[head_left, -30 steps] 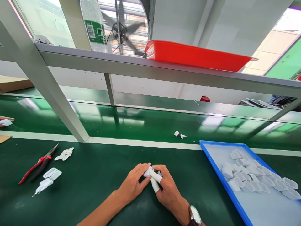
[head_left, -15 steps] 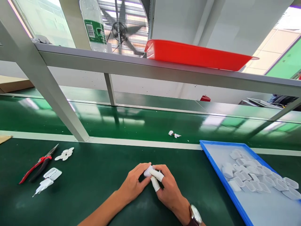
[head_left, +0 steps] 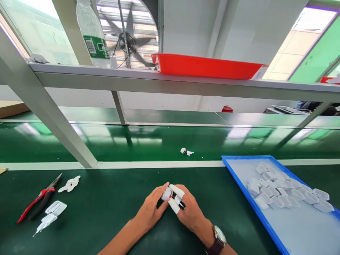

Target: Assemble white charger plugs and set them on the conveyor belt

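My left hand (head_left: 151, 204) pinches a small white plastic casing (head_left: 166, 194) between thumb and fingertips. Facing it, my right hand (head_left: 190, 209) wears white finger cots on thumb and index finger. Between those fingers is a small white piece (head_left: 178, 199), and a bit of red, apparently wire, shows between it and the casing. Both hands are close together over the green work surface, fingertips nearly meeting. How the two white parts join is partly hidden by the fingers.
Red-and-black long-nose pliers (head_left: 42, 198) lie at left beside white parts (head_left: 50, 216) and a white cluster (head_left: 69, 183). At right, a blue-rimmed tray (head_left: 249, 209) holds several white casings. Another small white part (head_left: 186, 151) lies on the green belt. A red tray (head_left: 207, 66) and bottle (head_left: 94, 42) stand overhead.
My right fingers have spread slightly and drawn back from the casing, exposing the small white piece and red bit between them. The whole view has shifted a little.
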A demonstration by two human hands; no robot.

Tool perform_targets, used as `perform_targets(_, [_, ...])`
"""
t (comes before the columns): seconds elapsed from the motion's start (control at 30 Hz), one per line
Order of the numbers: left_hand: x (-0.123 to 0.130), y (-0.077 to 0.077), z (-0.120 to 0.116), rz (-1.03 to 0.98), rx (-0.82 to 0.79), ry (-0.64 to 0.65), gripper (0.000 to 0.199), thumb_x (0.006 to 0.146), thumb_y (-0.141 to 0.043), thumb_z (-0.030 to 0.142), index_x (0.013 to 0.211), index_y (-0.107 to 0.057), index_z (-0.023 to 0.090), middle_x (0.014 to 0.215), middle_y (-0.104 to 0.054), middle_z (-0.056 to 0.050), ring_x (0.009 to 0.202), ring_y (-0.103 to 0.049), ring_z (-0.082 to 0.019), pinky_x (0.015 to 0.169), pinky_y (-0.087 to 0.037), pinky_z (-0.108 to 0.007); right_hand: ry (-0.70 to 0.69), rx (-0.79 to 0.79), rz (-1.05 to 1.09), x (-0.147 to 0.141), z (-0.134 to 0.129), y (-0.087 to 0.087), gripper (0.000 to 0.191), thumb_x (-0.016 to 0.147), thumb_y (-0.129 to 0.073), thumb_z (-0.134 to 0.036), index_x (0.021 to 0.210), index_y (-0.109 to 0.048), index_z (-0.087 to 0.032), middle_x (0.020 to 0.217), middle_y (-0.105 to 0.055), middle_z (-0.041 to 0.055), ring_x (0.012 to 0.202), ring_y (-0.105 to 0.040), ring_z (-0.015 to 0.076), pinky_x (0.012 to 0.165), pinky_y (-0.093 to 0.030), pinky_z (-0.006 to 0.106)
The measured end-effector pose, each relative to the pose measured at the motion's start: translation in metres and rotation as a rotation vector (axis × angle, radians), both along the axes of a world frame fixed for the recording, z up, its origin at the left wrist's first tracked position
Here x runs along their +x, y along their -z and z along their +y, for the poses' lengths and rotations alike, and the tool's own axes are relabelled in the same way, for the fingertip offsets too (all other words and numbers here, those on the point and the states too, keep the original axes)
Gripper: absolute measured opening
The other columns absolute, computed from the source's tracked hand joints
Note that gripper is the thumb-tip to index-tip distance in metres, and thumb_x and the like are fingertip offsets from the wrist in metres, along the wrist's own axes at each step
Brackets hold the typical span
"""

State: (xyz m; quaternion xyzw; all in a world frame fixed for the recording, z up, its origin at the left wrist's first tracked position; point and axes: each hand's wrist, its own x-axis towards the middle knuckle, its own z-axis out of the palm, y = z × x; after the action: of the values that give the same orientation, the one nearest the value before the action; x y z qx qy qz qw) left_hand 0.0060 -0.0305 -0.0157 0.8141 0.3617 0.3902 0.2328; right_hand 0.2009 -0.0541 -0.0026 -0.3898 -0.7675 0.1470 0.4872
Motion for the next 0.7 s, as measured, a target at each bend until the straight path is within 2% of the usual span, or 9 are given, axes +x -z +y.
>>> perform_targets(0.1, [-0.010, 0.001, 0.025, 0.059, -0.038, -0.096, 0.038, 0.098, -0.059, 0.033, 0.135, -0.058, 0.028, 0.119, -0.070, -0.006, 0.109, -0.068, -0.023, 0.099, -0.057, -0.039, 0.113, 0.069, -0.006, 0.001, 0.002, 0.000, 0.049, 0.099, -0.054, -0.016, 0.146, -0.043, -0.022, 0.127, -0.061, 0.0155, 0.116, -0.062, 0.0252, 0.096, -0.060, 0.043])
perform_targets(0.17, [-0.021, -0.003, 0.060, 0.091, -0.062, -0.236, 0.035, 0.093, -0.062, 0.034, 0.127, -0.064, 0.026, 0.113, -0.070, -0.007, 0.109, -0.066, -0.025, 0.102, -0.054, -0.043, 0.140, 0.115, -0.058, 0.000, 0.003, 0.001, 0.050, 0.099, -0.053, -0.015, 0.148, -0.041, -0.020, 0.127, -0.060, 0.0161, 0.118, -0.060, 0.0268, 0.098, -0.058, 0.047])
perform_targets(0.23, [-0.035, -0.010, 0.103, 0.096, -0.064, -0.361, 0.037, 0.091, -0.061, 0.035, 0.124, -0.065, 0.020, 0.117, -0.067, -0.011, 0.113, -0.063, -0.029, 0.105, -0.051, -0.049, 0.146, 0.154, -0.126, -0.001, 0.004, 0.004, 0.050, 0.099, -0.053, -0.013, 0.147, -0.041, -0.018, 0.126, -0.061, 0.0166, 0.116, -0.060, 0.0277, 0.097, -0.059, 0.049])
perform_targets(0.3, [-0.049, -0.018, 0.143, 0.091, -0.064, -0.469, 0.038, 0.088, -0.058, 0.033, 0.120, -0.065, 0.015, 0.120, -0.063, -0.015, 0.108, -0.064, -0.031, 0.102, -0.051, -0.051, 0.151, 0.180, -0.190, -0.002, 0.005, 0.009, 0.048, 0.097, -0.051, -0.011, 0.145, -0.044, -0.016, 0.124, -0.062, 0.0175, 0.113, -0.062, 0.0292, 0.093, -0.060, 0.050])
perform_targets(0.4, [-0.065, -0.026, 0.183, 0.099, -0.076, -0.602, 0.034, 0.081, -0.058, 0.029, 0.110, -0.067, 0.015, 0.108, -0.063, -0.013, 0.102, -0.065, -0.033, 0.099, -0.052, -0.050, 0.154, 0.190, -0.253, -0.002, 0.007, 0.015, 0.047, 0.095, -0.049, -0.009, 0.141, -0.048, -0.015, 0.122, -0.064, 0.0180, 0.109, -0.064, 0.0308, 0.089, -0.063, 0.050])
perform_targets(0.47, [-0.073, -0.027, 0.193, 0.107, -0.086, -0.664, 0.033, 0.076, -0.061, 0.026, 0.105, -0.067, 0.014, 0.100, -0.064, -0.012, 0.099, -0.066, -0.034, 0.096, -0.053, -0.050, 0.162, 0.201, -0.263, 0.000, 0.009, 0.019, 0.047, 0.093, -0.048, -0.007, 0.139, -0.050, -0.016, 0.121, -0.065, 0.0174, 0.108, -0.066, 0.0309, 0.087, -0.063, 0.050])
perform_targets(0.53, [-0.078, -0.027, 0.190, 0.108, -0.078, -0.717, 0.038, 0.073, -0.062, 0.025, 0.109, -0.065, 0.012, 0.099, -0.065, -0.014, 0.102, -0.065, -0.036, 0.096, -0.052, -0.053, 0.167, 0.222, -0.259, 0.003, 0.011, 0.021, 0.048, 0.091, -0.047, -0.005, 0.137, -0.052, -0.017, 0.120, -0.066, 0.0169, 0.107, -0.067, 0.0311, 0.087, -0.064, 0.050])
perform_targets(0.63, [-0.075, -0.022, 0.164, 0.093, -0.013, -0.764, 0.051, 0.076, -0.061, 0.025, 0.125, -0.057, 0.011, 0.116, -0.062, -0.018, 0.121, -0.056, -0.040, 0.104, -0.046, -0.060, 0.160, 0.258, -0.241, 0.006, 0.014, 0.023, 0.042, 0.090, -0.048, -0.004, 0.129, -0.057, -0.018, 0.118, -0.067, 0.0157, 0.106, -0.067, 0.0310, 0.086, -0.063, 0.050])
perform_targets(0.7, [-0.063, -0.014, 0.137, 0.081, 0.028, -0.723, 0.053, 0.083, -0.058, 0.029, 0.134, -0.052, 0.014, 0.128, -0.058, -0.018, 0.128, -0.052, -0.037, 0.107, -0.046, -0.057, 0.151, 0.262, -0.229, 0.007, 0.014, 0.022, 0.035, 0.089, -0.049, -0.003, 0.117, -0.061, -0.019, 0.113, -0.067, 0.0137, 0.103, -0.066, 0.0288, 0.085, -0.061, 0.047])
